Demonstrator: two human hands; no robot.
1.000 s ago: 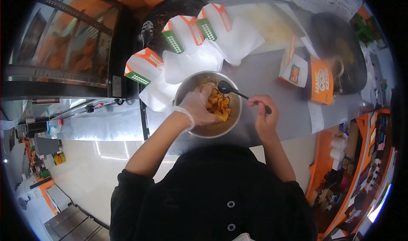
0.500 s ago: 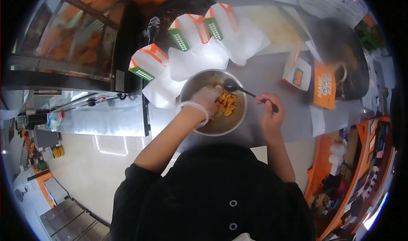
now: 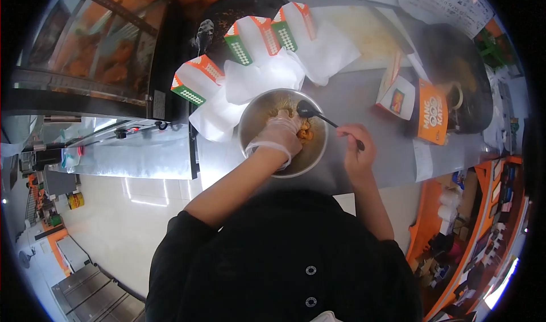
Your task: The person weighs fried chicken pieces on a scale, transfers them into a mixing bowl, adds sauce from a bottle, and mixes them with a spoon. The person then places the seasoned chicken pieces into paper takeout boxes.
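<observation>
A metal mixing bowl stands on the counter in front of me, with golden-brown fried food pieces inside. My left hand, in a clear plastic glove, is down in the bowl. Its fingers are bent into the pieces, and the fingertips are partly hidden among them. My right hand grips the handle of a black spoon from the right. The spoon's head rests over the far part of the bowl, just beyond my left fingers.
Three orange-and-green paper boxes with white paper sheets lie behind the bowl. A glass food warmer is at left. To the right are an orange carton, a white carton, a tape roll and a cutting board.
My left hand has pushed forward and right in the bowl, covering more of the food pieces. My right hand has shifted slightly left and still holds the spoon.
</observation>
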